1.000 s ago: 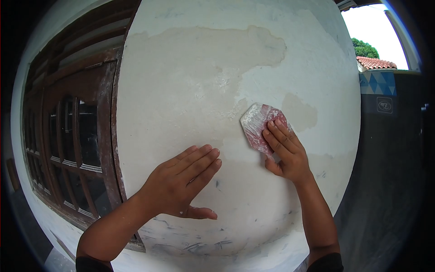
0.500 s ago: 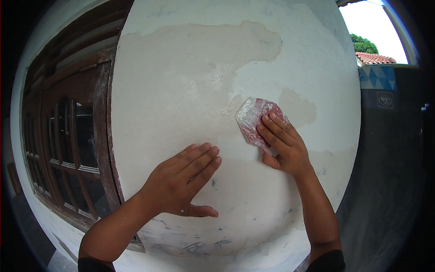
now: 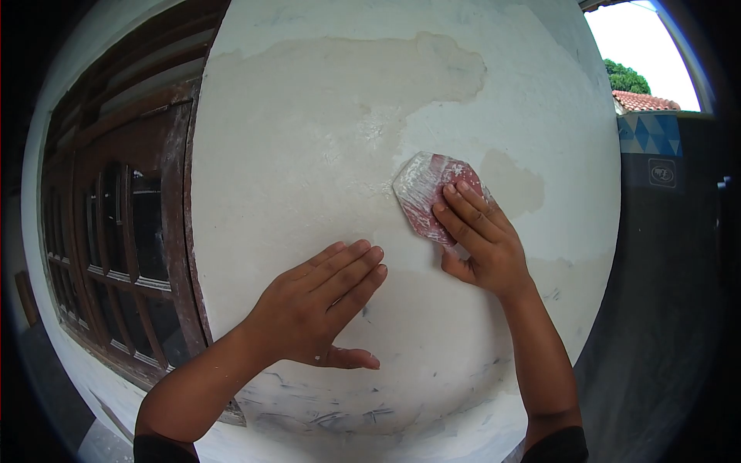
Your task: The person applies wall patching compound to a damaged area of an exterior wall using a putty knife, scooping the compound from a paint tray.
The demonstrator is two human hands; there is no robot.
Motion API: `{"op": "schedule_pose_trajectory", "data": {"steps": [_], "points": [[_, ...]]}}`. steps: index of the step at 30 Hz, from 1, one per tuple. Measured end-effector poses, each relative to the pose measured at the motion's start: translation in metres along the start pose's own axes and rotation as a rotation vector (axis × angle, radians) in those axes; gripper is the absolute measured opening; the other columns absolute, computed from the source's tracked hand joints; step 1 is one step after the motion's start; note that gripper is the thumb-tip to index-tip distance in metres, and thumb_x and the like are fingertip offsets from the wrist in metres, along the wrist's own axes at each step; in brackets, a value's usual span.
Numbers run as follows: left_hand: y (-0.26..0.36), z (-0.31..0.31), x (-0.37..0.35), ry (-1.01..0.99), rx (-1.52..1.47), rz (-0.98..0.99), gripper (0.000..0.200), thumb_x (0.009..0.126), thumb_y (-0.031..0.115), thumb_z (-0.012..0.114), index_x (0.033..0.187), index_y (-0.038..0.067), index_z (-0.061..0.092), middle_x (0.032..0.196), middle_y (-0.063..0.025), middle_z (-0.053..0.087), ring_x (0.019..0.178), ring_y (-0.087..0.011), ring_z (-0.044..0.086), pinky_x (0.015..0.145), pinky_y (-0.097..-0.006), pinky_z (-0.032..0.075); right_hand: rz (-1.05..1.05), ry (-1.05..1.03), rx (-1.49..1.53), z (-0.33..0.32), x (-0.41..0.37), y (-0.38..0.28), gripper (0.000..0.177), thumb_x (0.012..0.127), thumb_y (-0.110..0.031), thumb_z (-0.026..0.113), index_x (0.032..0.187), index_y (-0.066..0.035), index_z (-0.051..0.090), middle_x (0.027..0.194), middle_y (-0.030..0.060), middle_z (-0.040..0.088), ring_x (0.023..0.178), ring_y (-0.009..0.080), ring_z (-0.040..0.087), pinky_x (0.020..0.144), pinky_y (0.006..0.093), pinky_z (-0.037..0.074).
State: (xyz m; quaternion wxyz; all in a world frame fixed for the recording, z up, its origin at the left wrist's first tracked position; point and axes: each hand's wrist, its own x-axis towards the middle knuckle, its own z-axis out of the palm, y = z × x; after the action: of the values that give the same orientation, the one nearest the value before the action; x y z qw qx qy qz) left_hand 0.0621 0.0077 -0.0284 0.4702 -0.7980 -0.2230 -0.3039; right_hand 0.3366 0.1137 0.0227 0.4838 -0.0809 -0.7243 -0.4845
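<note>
My right hand (image 3: 478,247) presses a red, dust-whitened sheet of sandpaper (image 3: 426,193) flat against the plastered wall (image 3: 309,154), fingers spread over its lower right part. My left hand (image 3: 312,305) lies flat on the wall below and to the left, palm down, fingers together and thumb out, holding nothing. The wall shows beige patches where white paint is gone, one small patch (image 3: 513,185) just right of the sandpaper.
A dark brown wooden window frame (image 3: 116,231) with glass panes borders the wall on the left. At the right stands a dark wall (image 3: 664,270) with a blue triangle pattern, and beyond it a tiled roof (image 3: 648,100) and trees.
My right hand has slid the sandpaper up and to the left across the wall. My left hand has stayed pressed in almost the same spot.
</note>
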Motion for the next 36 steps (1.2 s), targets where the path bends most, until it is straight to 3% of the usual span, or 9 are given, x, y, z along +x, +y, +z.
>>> {"op": "schedule_pose_trajectory", "data": {"steps": [26,31,36], "points": [[-0.006,-0.007,-0.007,0.005,0.014,-0.009,0.097,0.079,0.077,0.059,0.132,-0.004,0.055,0.138,-0.0195,0.056,0.131,-0.0351,0.053,0.109,-0.0472,0.043,0.013,-0.025,0.064,0.000,-0.031,-0.010,0.050,0.073,-0.015,0.074,0.123,-0.015,0.070,0.139,0.0069,0.059,0.134,0.0246,0.052,0.105,0.0426,0.048],[-0.006,-0.004,0.000,0.014,0.018,-0.008,0.098,0.078,0.077,0.061,0.133,-0.003,0.055,0.138,-0.0194,0.056,0.131,-0.0350,0.053,0.109,-0.0473,0.043,-0.004,-0.038,0.057,0.009,-0.001,-0.015,0.050,0.073,-0.015,0.075,0.123,-0.013,0.070,0.138,0.0085,0.060,0.131,0.0258,0.054,0.106,0.0436,0.048],[-0.004,-0.012,-0.006,0.023,-0.006,-0.013,0.096,0.078,0.075,0.063,0.132,-0.004,0.056,0.136,-0.0206,0.057,0.130,-0.0353,0.053,0.110,-0.0468,0.043,-0.023,-0.028,0.065,0.001,-0.029,-0.021,0.046,0.077,-0.014,0.073,0.123,-0.012,0.069,0.133,0.0095,0.063,0.129,0.0273,0.056,0.105,0.0448,0.048]]}}
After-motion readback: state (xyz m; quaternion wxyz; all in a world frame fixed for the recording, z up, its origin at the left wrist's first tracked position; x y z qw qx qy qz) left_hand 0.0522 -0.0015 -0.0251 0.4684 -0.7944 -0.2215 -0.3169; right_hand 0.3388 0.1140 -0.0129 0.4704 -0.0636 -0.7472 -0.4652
